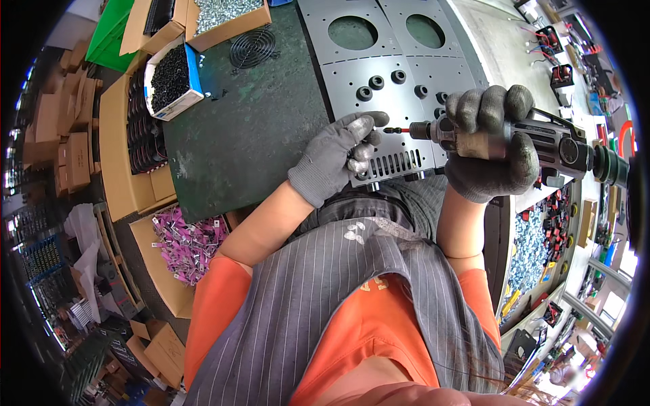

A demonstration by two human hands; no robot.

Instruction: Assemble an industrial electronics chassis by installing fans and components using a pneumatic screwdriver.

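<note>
My right hand (491,152), in a dark grey glove, is wrapped round a power screwdriver (558,145) held sideways, its red-and-black bit (398,130) pointing left. Close by the bit's tip is my left hand (335,155), also gloved, its thumb and forefinger pinched together and the other fingers curled. What these fingers hold is too small to make out. Beneath both hands lies a grey metal panel (345,78) with a large round hole and a row of slots. Another grey panel (440,71) adjoins it on the right. Several round black feet (377,82) stand on the panels.
A black wire fan guard (254,49) lies on the dark tabletop (230,149). Boxes of black screws (172,80) and silver screws (227,13) stand at the far left. A carton of purple parts (189,245) sits low at the left. More parts lie along the right bench.
</note>
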